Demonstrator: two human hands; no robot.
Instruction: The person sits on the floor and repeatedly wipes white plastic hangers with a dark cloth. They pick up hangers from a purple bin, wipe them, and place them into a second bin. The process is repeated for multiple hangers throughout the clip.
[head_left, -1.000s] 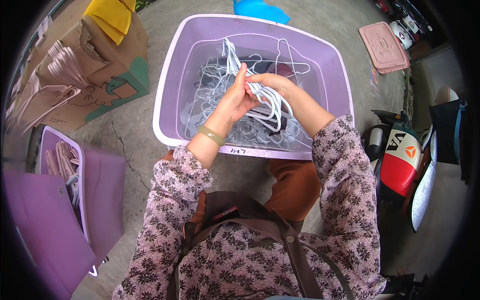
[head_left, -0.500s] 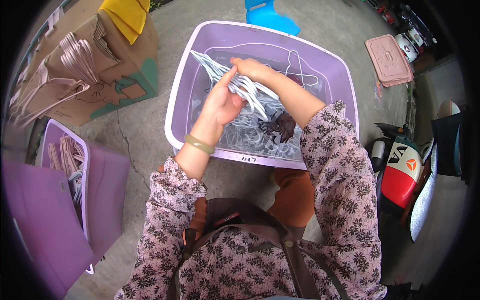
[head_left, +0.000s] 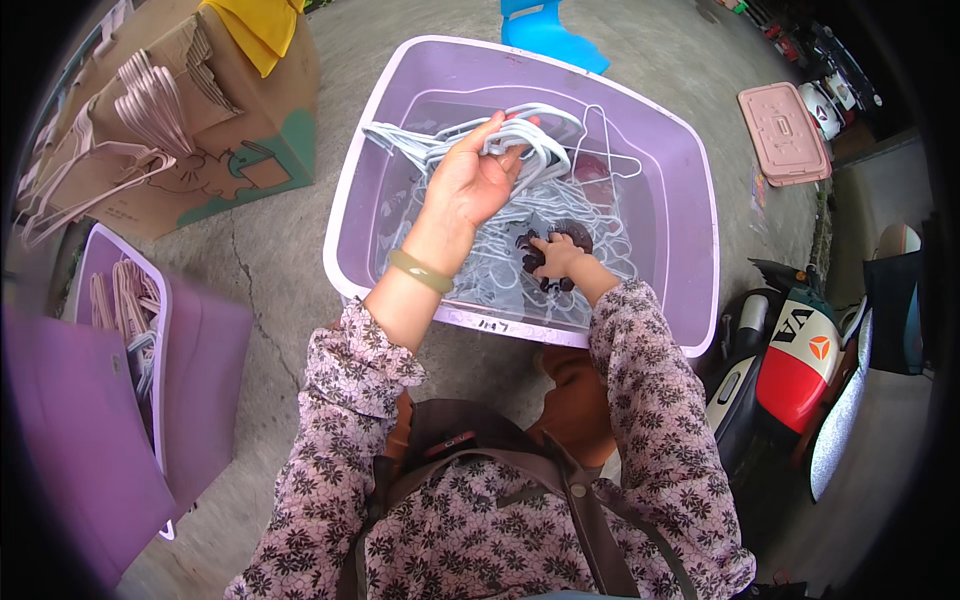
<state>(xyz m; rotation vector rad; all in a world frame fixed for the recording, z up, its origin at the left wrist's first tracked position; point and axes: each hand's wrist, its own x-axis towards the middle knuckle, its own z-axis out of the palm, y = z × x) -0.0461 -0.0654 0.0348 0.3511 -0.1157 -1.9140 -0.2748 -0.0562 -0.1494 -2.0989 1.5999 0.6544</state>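
Observation:
A large purple tub of water sits on the concrete in front of me, with several white wire hangers lying in it. My left hand is raised over the tub and grips a bunch of white hangers that point to the left. My right hand is down in the water, fingers closed on a dark brown scrubbing pad on top of the sunken hangers.
A cardboard box with pale hangers and a yellow cloth stands at upper left. A second purple bin with hangers is at left. A blue stool, a pink lid and a scooter lie around.
My left hand has lifted the bunch of hangers up and to the left. My right hand let go of the bunch and dropped into the water onto the dark pad.

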